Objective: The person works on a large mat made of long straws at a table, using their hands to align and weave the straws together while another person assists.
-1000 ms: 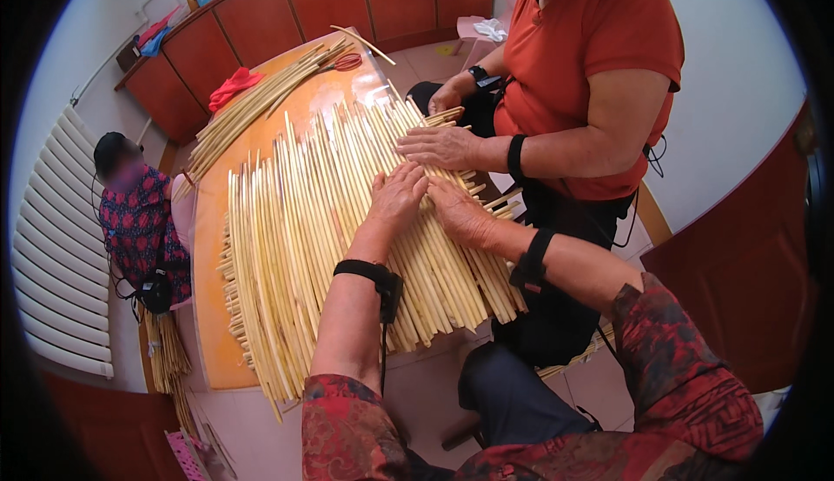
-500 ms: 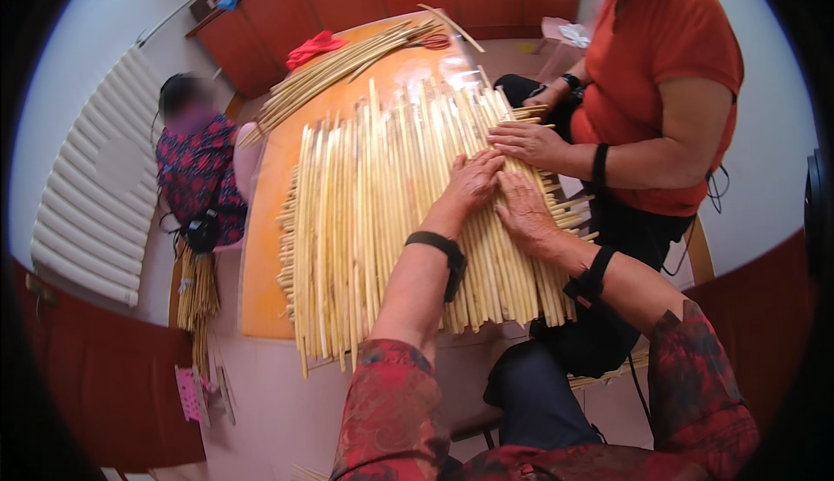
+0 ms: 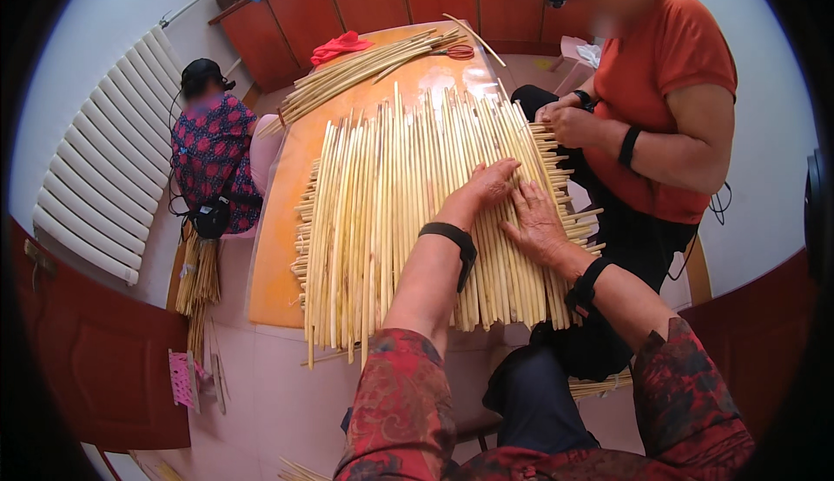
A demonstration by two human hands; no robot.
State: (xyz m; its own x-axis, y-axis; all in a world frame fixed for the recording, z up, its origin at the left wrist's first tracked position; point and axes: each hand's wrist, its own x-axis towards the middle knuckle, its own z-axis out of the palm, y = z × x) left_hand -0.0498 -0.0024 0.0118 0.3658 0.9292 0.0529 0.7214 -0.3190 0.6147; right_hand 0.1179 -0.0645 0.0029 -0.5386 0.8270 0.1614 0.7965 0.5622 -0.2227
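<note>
A broad layer of pale yellow sticks (image 3: 382, 238) lies side by side on the orange-topped table (image 3: 271, 298), over crosswise sticks whose ends show at both sides. My left hand (image 3: 488, 184) rests on the right half of the layer, fingers bent slightly and apart, holding nothing. Just right of it and a little nearer me, my right hand (image 3: 534, 225) lies on the sticks with fingers stretched out and thumb apart.
A co-worker in red (image 3: 660, 116) is at the right, hands (image 3: 565, 125) together beside the sticks. Another person (image 3: 213, 146) sits at left by a white radiator (image 3: 104, 185) and stick bundles (image 3: 195, 281). Loose sticks (image 3: 347, 77), red scissors (image 3: 456, 51) and red cloth (image 3: 339, 46) occupy the table's far end.
The co-worker's hand has left the layer and drawn back to the other hand. My two hands stay on the sticks, shifting slightly. The whole view has shifted.
</note>
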